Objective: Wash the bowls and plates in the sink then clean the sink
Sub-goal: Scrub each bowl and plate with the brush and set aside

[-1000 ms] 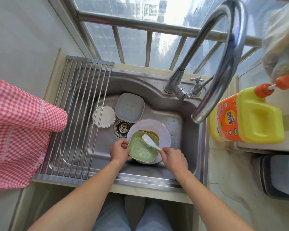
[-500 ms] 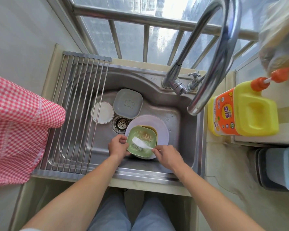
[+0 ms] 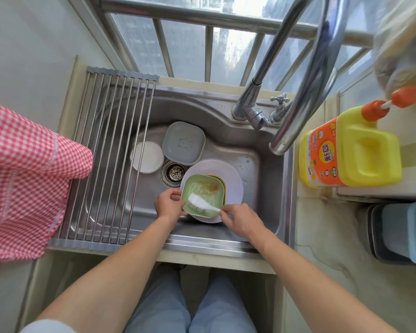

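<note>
In the steel sink (image 3: 255, 169) a green square bowl (image 3: 199, 188) with orange residue sits on a yellow bowl (image 3: 222, 182), both on a pale lilac plate (image 3: 231, 181). My left hand (image 3: 168, 203) grips the green bowl's left rim. My right hand (image 3: 240, 219) pinches the handle of a white dish brush (image 3: 201, 203), whose head lies inside the green bowl near its front left. A grey square dish with a bear mark (image 3: 183, 143) and a small round white plate (image 3: 146, 156) lie at the back of the basin beside the drain (image 3: 174, 173).
A roll-up drying rack (image 3: 106, 152) covers the sink's left part. A red checked cloth (image 3: 27, 179) hangs at the left. The tall curved faucet (image 3: 305, 75) arches over the right side. A yellow detergent jug (image 3: 351, 155) stands on the right counter.
The brush head has moved from the bowl's middle toward its front left. The orange residue at the back of the bowl is now uncovered. My left hand keeps its grip.
</note>
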Demonstrator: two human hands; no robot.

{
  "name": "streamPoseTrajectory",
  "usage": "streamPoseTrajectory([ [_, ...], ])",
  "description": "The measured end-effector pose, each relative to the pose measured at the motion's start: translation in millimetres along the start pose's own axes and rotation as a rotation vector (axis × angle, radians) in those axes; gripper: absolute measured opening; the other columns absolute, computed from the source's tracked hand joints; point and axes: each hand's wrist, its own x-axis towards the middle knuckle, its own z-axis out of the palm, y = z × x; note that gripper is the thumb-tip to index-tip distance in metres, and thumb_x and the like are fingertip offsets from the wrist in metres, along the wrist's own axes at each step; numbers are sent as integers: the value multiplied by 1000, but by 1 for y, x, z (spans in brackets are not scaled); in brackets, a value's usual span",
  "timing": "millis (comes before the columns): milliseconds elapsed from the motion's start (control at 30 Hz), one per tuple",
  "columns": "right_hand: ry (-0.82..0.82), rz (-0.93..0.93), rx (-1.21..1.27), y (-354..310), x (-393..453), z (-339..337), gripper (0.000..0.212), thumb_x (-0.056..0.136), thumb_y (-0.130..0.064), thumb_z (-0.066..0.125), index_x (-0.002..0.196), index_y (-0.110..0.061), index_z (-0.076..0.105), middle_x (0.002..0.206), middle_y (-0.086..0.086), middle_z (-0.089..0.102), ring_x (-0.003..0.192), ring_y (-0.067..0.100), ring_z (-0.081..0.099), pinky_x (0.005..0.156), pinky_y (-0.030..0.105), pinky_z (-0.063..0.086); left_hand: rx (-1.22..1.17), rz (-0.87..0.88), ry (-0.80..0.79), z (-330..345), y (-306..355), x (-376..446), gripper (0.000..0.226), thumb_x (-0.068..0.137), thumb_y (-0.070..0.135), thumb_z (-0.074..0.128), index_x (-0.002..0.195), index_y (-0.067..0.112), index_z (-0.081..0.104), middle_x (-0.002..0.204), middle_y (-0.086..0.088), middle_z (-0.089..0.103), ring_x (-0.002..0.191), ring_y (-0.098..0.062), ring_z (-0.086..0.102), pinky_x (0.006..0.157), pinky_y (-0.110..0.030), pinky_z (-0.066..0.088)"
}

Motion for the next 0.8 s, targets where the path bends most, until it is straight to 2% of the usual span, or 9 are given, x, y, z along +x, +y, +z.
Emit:
streamPoseTrajectory([
  [167,136,54,-36,4,2,2,31,102,-46,42,106,-27,66,90,12,71,87,41,64,69,40,49,33,-2,29,1,2,-1,25,77,-15,62,90,5,70,84,-13,70,72,-28,72,51,-43,61],
  [267,17,-43,-36,-1,-2,6,33,100,-50,42,113,-32,66,96,8,73,91,37,66,77,43,56,44,7,40,2,2,-1,25,75,-14,64,86,7,71,79,-11,70,69,-27,70,50,-42,61],
  [300,24,-35,-48,-1,-3,6,33,100,-50,42,114,-32,66,95,8,72,90,37,66,77,44,56,47,8,50,2,1,0,25,74,-14,65,83,9,70,78,-10,70,69,-27,70,51,-42,61],
  [400,152,52,-24,4,0,5,32,102,-48,42,110,-27,64,88,12,71,87,41,65,73,44,55,84,17,91,3,0,3,28,73,-12,64,76,15,69,70,-6,70,63,-26,71,53,-43,62],
  [533,43,-45,-64,3,-5,6,30,102,-48,43,110,-30,66,90,8,71,87,36,65,73,41,54,111,23,100,3,-4,8,29,69,-8,65,72,20,69,66,-3,71,60,-24,71,58,-42,63],
  [667,143,72,-44,7,2,5,32,103,-49,40,108,-28,63,87,11,70,85,41,64,71,42,53,142,27,98,3,-12,15,25,66,-3,66,72,21,70,61,2,70,62,-22,72,63,-43,63],
  [800,-10,-46,-50,2,2,6,31,99,-52,43,114,-35,65,95,3,73,92,34,65,77,43,56,157,41,89,3,-14,18,22,63,2,68,73,22,70,61,3,70,63,-20,71,65,-43,63],
])
